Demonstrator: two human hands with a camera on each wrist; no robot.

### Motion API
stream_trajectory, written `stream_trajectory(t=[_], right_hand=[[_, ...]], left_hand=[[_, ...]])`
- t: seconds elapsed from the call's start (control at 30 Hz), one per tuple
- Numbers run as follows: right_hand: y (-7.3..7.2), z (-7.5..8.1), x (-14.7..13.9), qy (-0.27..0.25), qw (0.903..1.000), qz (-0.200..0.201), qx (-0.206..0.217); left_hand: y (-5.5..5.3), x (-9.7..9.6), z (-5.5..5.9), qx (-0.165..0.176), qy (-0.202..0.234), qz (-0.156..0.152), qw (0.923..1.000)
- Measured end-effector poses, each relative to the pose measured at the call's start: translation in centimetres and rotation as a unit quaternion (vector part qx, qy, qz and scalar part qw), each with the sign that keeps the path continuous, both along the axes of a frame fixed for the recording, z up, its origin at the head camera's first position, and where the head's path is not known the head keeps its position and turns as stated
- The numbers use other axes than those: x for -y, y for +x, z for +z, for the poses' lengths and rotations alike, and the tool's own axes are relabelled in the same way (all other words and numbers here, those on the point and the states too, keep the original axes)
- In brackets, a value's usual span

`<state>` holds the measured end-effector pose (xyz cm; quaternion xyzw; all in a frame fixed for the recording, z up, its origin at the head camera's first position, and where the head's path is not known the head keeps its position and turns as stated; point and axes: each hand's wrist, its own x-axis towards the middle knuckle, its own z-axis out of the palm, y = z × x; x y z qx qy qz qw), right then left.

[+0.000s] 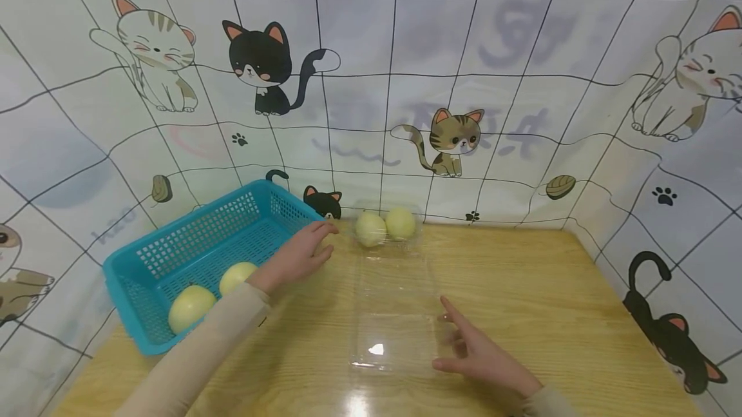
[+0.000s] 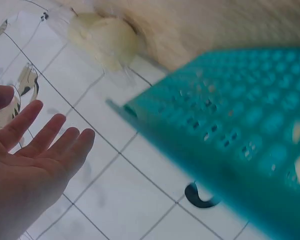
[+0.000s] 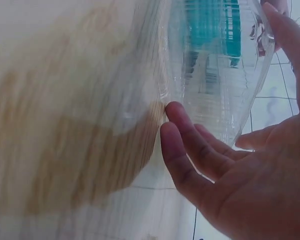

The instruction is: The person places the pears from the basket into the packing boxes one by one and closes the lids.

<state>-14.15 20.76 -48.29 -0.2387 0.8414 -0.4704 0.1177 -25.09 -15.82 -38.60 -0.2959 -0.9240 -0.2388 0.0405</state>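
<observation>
A clear plastic clamshell box [image 1: 397, 339] lies unfolded on the table, its far half holding two pale yellow round fruits [image 1: 400, 223]. To its left stands a blue perforated basket [image 1: 197, 230], where two more such fruits [image 1: 191, 309] show; my left forearm hides part of its near side. My left hand [image 1: 298, 259] hovers by the basket's right rim with loosely spread fingers and holds nothing. Beside the box's near right edge is my right hand [image 1: 484, 356], thumb and forefinger apart. In the right wrist view, its fingertips [image 3: 176, 111] appear to touch the clear plastic.
The wooden table [image 1: 522, 281] extends right of the box. A white cloth [image 1: 359, 37] printed with cats and grid lines hangs behind and along both sides, close to the basket and the far end of the box.
</observation>
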Motion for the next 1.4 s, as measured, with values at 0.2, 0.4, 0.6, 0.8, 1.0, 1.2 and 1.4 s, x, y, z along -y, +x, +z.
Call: stream_trajectory(t=[0.2,0.4,0.6,0.8,1.0,1.2,1.4], right_hand=[[0.3,-0.2,0.9,0.028,0.9991,-0.031,0.0],[0.5,0.0,1.4,0.042,0.9984,-0.036,0.009],[0.5,0.2,1.7,0.034,0.9989,-0.029,0.018],[0.5,0.3,1.8,0.027,0.9992,-0.022,0.02],[0.5,0.4,1.8,0.03,0.999,-0.021,0.024],[0.4,0.5,1.8,0.025,0.9992,-0.016,0.027],[0.4,0.8,1.8,0.016,0.9994,-0.011,0.027]], left_hand=[[-0.7,1.9,1.0,-0.006,-0.034,0.012,0.9993],[-1.6,4.5,1.4,0.01,-0.056,0.023,0.9981],[-2.4,7.3,1.9,0.034,-0.072,0.03,0.9964],[-2.8,10.1,2.3,0.075,-0.089,0.047,0.9921],[-2.9,12.5,1.8,0.097,-0.089,0.053,0.9899],[-2.6,14.0,1.2,0.146,-0.09,0.059,0.9833],[-2.4,15.6,0.4,0.231,-0.093,0.072,0.9658]])
